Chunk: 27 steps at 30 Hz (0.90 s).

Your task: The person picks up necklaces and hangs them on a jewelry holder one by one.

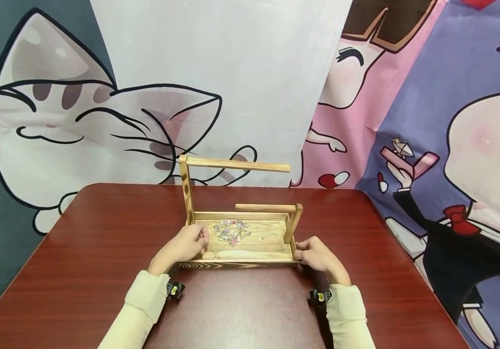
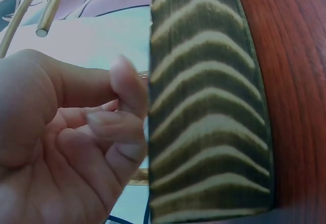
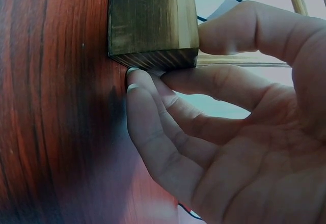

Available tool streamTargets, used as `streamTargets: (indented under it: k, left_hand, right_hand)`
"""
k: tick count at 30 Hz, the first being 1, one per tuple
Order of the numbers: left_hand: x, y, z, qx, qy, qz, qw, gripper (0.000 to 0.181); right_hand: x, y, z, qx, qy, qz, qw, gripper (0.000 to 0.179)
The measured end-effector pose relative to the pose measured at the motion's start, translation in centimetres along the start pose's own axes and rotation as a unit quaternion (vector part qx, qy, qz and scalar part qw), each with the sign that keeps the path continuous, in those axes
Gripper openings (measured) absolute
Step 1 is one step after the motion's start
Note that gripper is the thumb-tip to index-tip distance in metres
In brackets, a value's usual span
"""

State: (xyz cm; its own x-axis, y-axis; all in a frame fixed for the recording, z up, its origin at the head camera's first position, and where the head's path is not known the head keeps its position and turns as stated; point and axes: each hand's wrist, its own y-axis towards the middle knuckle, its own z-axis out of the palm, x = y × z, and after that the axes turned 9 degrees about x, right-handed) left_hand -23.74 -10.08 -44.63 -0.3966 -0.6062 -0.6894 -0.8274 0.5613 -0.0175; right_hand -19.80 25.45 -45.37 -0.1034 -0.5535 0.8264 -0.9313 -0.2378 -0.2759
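A wooden jewelry stand (image 1: 232, 264) sits on the table, its shallow tray below two horizontal bars on uprights. In the tray lie a multicoloured beaded bracelet (image 1: 232, 231) and a thin chain (image 1: 269, 236). My left hand (image 1: 187, 242) is at the tray's left end, fingers curled. In the left wrist view, the striped front wall (image 2: 209, 107) hides its fingertips, so I cannot tell what they hold. With thumb and fingers, my right hand (image 1: 317, 254) grips the tray's front right corner (image 3: 153, 25).
The reddish-brown table (image 1: 114, 232) extends around the stand. A tall upright (image 1: 186, 189) carries the long upper bar (image 1: 241, 165) on the left. On the right, a shorter upright (image 1: 293, 223) holds the lower bar (image 1: 265, 208). Behind the table hangs a cartoon-printed cloth (image 1: 250, 58).
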Motion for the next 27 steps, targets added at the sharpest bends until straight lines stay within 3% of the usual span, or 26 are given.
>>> streamTargets:
  k: [4, 8, 11, 14, 16, 18, 21, 27]
  left_hand:
    - [-0.2, -0.2, -0.2, 0.002, -0.031, -0.003, 0.9995, 0.006]
    - [-0.3, -0.2, -0.4, 0.005, -0.026, -0.007, 0.9996, 0.012]
    - [-0.4, -0.3, -0.7, -0.001, -0.001, -0.017, 0.9999, 0.013]
    - [-0.6, -0.6, -0.9, -0.010, 0.052, -0.019, 0.9984, 0.015]
    - [-0.9, -0.8, -1.1, -0.004, 0.082, -0.024, 0.9963, 0.010]
    - [-1.2, -1.1, -1.1, 0.009, 0.114, -0.032, 0.9929, 0.018]
    - [-1.8, -1.4, -1.1, 0.032, 0.151, -0.064, 0.9860, 0.028]
    - [-2.7, -1.8, -1.0, 0.030, 0.198, -0.134, 0.9705, 0.019]
  right_hand:
    - [0.7, -0.4, 0.0, 0.001, -0.003, -0.004, 1.0000, 0.031]
    - [0.7, -0.4, 0.0, 0.001, -0.006, -0.005, 1.0000, 0.031]
    - [0.1, -0.1, 0.0, -0.001, -0.004, 0.001, 1.0000, 0.032]
    - [0.2, -0.2, 0.0, 0.004, -0.007, -0.004, 1.0000, 0.032]
    - [0.2, -0.3, -0.1, 0.006, -0.008, -0.008, 0.9999, 0.031]
    - [0.3, -0.4, -0.1, 0.007, -0.011, -0.014, 0.9998, 0.031]
    - [0.3, -0.4, -0.1, 0.007, -0.014, -0.016, 0.9998, 0.030]
    - [0.4, -0.3, 0.0, 0.012, -0.016, 0.003, 0.9998, 0.027]
